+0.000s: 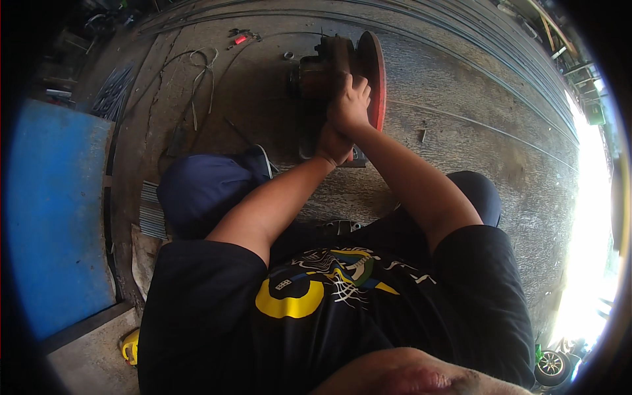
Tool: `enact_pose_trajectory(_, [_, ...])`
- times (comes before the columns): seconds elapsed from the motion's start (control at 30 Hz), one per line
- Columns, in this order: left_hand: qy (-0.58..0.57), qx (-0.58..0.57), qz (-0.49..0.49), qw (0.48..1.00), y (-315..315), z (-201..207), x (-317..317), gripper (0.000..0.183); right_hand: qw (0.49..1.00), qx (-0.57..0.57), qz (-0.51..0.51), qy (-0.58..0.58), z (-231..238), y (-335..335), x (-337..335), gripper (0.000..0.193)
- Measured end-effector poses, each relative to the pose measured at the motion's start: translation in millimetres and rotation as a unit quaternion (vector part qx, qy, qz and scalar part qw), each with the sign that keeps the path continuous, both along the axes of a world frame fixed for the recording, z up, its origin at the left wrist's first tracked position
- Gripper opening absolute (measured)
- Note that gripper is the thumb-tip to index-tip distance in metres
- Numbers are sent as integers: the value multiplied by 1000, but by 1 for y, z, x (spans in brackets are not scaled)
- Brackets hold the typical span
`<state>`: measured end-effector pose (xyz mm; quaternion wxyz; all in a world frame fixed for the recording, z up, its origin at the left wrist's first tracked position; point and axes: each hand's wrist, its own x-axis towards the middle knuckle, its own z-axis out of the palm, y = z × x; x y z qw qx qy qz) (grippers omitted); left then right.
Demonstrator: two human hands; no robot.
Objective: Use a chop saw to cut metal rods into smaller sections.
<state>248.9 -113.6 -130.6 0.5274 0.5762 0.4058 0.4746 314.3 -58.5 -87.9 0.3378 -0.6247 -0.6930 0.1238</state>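
On the floor in front of me stands a cut-off saw [317, 80] with a dark, reddish body and a large round disc [376, 79] with a red face on its right side. My right hand [351, 102] lies against the saw beside the disc, its fingers curled over a part I cannot make out. Just below and nearer to me, my left hand [334, 143] reaches in low by the saw's base [356, 160]. Its fingers are mostly hidden. A thin rod [454, 117] runs along the floor rightward from the disc.
Long metal rods [461, 29] lie across the far floor. A looped cable [205, 66] and a small red-handled tool [241, 39] are at far left. A blue panel [59, 210] stands left, with short bars [153, 214] by my knee. A wheel [552, 366] is at lower right.
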Motion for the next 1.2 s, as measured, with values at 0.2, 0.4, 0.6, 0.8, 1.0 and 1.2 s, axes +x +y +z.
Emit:
enact_pose_trajectory(0.2, [10,-37,12,999,0,-5,0,30,1000,-6,-1,-4,2,-1,0,59])
enact_pose_trajectory(0.4, [-9,66,42,997,2,-9,3,29,1000,-4,0,-4,2,-2,0,63])
enact_pose_trajectory(0.6, [-29,64,45,997,3,-11,4,29,1000,-4,-4,-14,0,0,0,64])
enact_pose_trajectory(0.8, [-32,33,43,998,3,-16,4,30,1000,-6,-4,-20,-1,0,0,64])
enact_pose_trajectory(1.0, [6,90,55,994,4,-17,3,32,1000,-7,-3,-14,0,0,-1,62])
enact_pose_trajectory(1.2, [-1,50,35,998,2,-13,1,31,1000,-10,-5,-9,3,-2,-1,62])
